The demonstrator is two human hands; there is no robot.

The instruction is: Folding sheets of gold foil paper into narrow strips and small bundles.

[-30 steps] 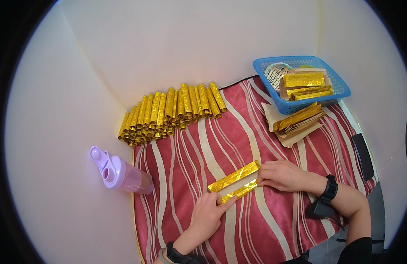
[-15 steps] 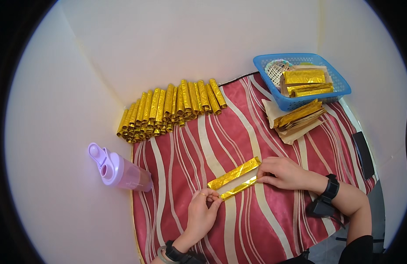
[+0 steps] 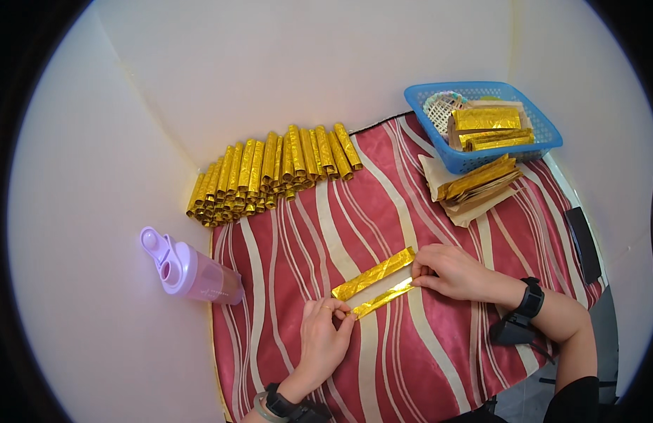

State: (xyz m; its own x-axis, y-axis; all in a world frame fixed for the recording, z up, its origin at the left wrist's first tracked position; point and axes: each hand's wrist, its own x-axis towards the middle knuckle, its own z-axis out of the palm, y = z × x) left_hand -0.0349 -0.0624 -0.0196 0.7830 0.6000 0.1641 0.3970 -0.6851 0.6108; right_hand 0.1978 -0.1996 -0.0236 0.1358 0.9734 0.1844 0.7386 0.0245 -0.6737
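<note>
A sheet of gold foil paper (image 3: pixel 374 275) lies in front of me, its two long edges folded inward so that a pale strip shows between them. My left hand (image 3: pixel 324 335) pinches the near left corner between thumb and fingers. At the right end, my right hand (image 3: pixel 450 272) grips the sheet's edge with its fingertips. Farther off to the left, a stack of rolled gold paper tubes (image 3: pixel 270 169) lies against the wall. Loose gold and brown paper sheets (image 3: pixel 478 187) are piled at the right, just before the basket.
A blue plastic basket (image 3: pixel 439 144) at the back right holds more gold paper and a small woven basket (image 3: pixel 443 107). At the left edge stands a purple shaker bottle (image 3: pixel 199 271). A flat black object (image 3: pixel 582 243) lies by the right edge of the red striped tablecloth (image 3: pixel 439 338).
Both hands keep their hold on the gold paper. My right hand has shifted very slightly up; the whole view has also moved a little.
</note>
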